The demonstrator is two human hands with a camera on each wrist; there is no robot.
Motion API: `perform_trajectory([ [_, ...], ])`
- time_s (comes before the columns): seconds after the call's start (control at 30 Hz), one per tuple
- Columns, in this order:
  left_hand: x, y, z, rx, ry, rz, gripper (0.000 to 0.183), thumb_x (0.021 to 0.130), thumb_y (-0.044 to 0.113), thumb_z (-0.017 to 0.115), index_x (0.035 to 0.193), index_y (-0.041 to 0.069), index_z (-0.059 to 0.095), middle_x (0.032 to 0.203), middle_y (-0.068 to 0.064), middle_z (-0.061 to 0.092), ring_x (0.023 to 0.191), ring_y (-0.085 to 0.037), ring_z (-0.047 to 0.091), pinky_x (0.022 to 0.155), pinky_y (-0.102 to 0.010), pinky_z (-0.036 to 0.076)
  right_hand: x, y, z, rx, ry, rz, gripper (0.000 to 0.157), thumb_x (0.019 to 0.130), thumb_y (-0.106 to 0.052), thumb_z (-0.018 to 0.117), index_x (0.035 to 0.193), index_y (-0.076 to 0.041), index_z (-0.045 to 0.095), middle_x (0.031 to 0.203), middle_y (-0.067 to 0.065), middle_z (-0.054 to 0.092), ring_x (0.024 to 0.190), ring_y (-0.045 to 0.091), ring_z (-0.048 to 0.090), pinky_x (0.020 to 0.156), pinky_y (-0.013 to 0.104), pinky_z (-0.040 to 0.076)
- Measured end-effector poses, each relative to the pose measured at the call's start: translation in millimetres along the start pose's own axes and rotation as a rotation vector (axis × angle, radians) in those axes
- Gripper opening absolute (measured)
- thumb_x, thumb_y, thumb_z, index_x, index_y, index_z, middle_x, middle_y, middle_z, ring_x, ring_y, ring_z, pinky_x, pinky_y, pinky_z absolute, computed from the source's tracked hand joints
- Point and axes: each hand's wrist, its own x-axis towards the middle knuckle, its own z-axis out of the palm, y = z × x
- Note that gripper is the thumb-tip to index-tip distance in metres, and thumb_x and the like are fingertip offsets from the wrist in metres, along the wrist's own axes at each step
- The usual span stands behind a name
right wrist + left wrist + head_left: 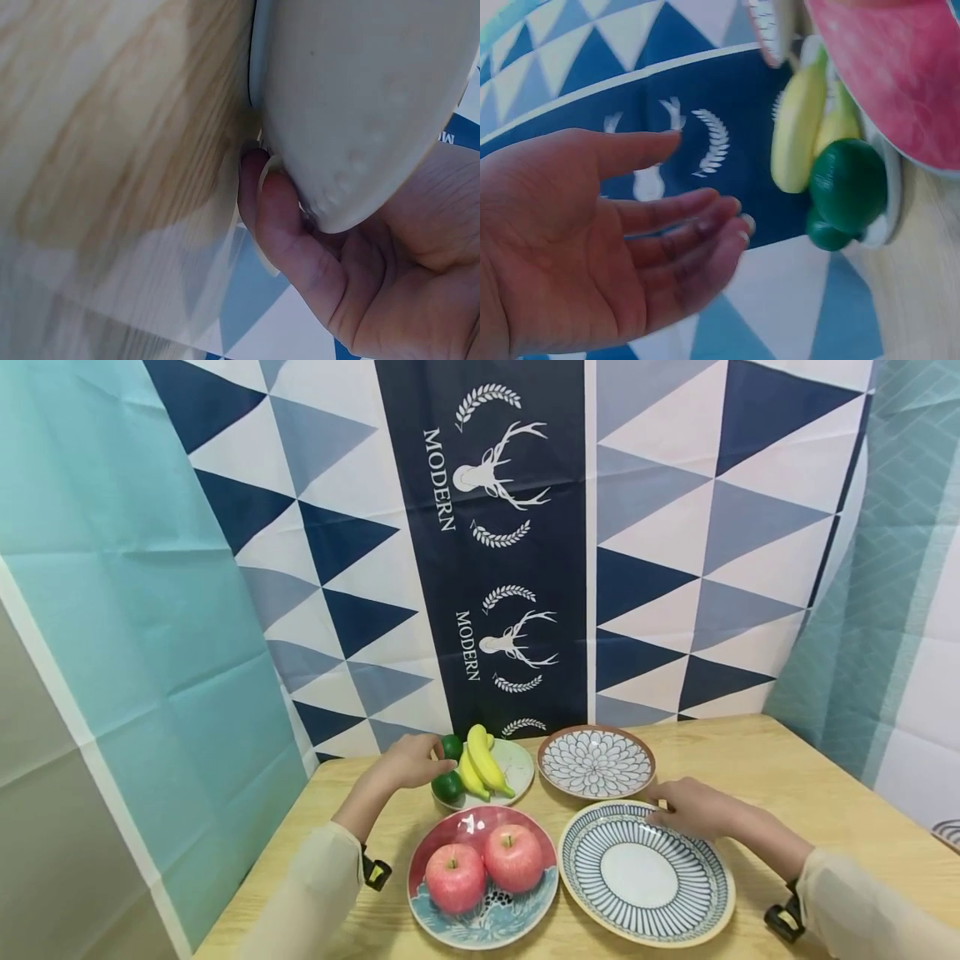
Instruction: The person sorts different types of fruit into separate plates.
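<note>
My left hand, fingers loosely spread and holding nothing, hovers beside two green fruits on a pale plate. Yellow bananas lie on that same plate. In the left wrist view a gap separates the fingers from the green fruit. With its thumb over the rim and fingers curled beneath, my right hand grips the far edge of a blue-and-white striped plate. The right wrist view shows the plate's pale underside against those fingers.
Two red apples sit in a red-and-blue dish at the front, next to the striped plate. Behind stands a brown-rimmed plate with a petal pattern. Patterned cloth hangs behind the wooden table, and a teal cloth hangs at the left.
</note>
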Motion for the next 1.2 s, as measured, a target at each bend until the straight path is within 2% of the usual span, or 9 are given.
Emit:
perform_trajectory([
  [0.2, 26.5, -1.0, 0.6, 0.069, -0.030, 0.013, 0.026, 0.103, 0.032, 0.069, 0.105, 0.006, 0.068, 0.089, -0.004, 0.065, 0.083, -0.021, 0.060, 0.075, -0.036, 0.054, 3, -3, -2.0, 0.007, -0.020, 0.021, 0.012, 0.100, -0.022, 0.073, 0.094, -0.018, 0.064, 0.074, -0.007, 0.054, 0.064, 0.009, 0.048, 0.061, 0.027, 0.040],
  [0.37, 45.5, 1.2, 4.8, 0.130, -0.061, -0.017, 0.027, 0.104, 0.033, 0.067, 0.094, 0.007, 0.066, 0.083, -0.004, 0.062, 0.077, -0.020, 0.057, 0.072, -0.035, 0.052, 2, -1, -2.7, 0.002, -0.006, 0.002, 0.013, 0.100, -0.021, 0.073, 0.092, -0.018, 0.063, 0.072, -0.008, 0.053, 0.062, 0.007, 0.047, 0.060, 0.027, 0.039],
  [0.47, 56.4, 2.1, 10.2, 0.123, -0.096, -0.053, 0.030, 0.104, 0.035, 0.065, 0.091, 0.008, 0.065, 0.082, -0.005, 0.060, 0.076, -0.020, 0.059, 0.069, -0.033, 0.054, 1, 0, -2.9, -0.001, -0.003, 0.000, 0.014, 0.100, -0.021, 0.073, 0.091, -0.019, 0.062, 0.071, -0.008, 0.052, 0.062, 0.007, 0.046, 0.060, 0.026, 0.039],
  [0.63, 74.9, 3.7, 20.9, 0.050, -0.117, -0.138, 0.034, 0.105, 0.037, 0.064, 0.109, 0.004, 0.069, 0.097, -0.008, 0.066, 0.085, -0.022, 0.064, 0.078, -0.038, 0.061, 1, 0, -0.4, 0.008, -0.006, -0.002, 0.015, 0.100, -0.022, 0.073, 0.091, -0.019, 0.062, 0.071, -0.008, 0.051, 0.061, 0.007, 0.046, 0.060, 0.026, 0.039],
  [0.8, 88.5, 10.0, 28.0, 0.013, -0.065, -0.193, 0.047, 0.105, 0.039, 0.062, 0.129, -0.001, 0.066, 0.109, -0.013, 0.067, 0.089, -0.026, 0.064, 0.082, -0.040, 0.059, -1, 1, 1.7, 0.018, -0.015, 0.029, 0.015, 0.101, -0.021, 0.072, 0.091, -0.019, 0.061, 0.071, -0.007, 0.053, 0.062, 0.008, 0.048, 0.060, 0.026, 0.039],
  [1.0, 100.4, 18.7, 30.4, 0.032, -0.021, -0.242, 0.048, 0.104, 0.037, 0.062, 0.133, -0.001, 0.067, 0.121, -0.017, 0.068, 0.101, -0.030, 0.064, 0.095, -0.045, 0.055, -1, 0, 0.4, 0.011, -0.010, 0.023, 0.010, 0.101, -0.022, 0.072, 0.096, -0.017, 0.065, 0.075, -0.007, 0.056, 0.066, 0.007, 0.050, 0.062, 0.028, 0.042],
  [1.2, 113.4, 23.3, 36.4, 0.050, -0.005, -0.286, 0.047, 0.105, 0.037, 0.061, 0.134, 0.002, 0.068, 0.129, -0.016, 0.068, 0.113, -0.030, 0.065, 0.102, -0.045, 0.053, 0, 0, -1.0, -0.002, -0.013, 0.033, 0.010, 0.101, -0.024, 0.073, 0.099, -0.016, 0.066, 0.078, -0.007, 0.058, 0.068, 0.009, 0.051, 0.063, 0.030, 0.044],
])
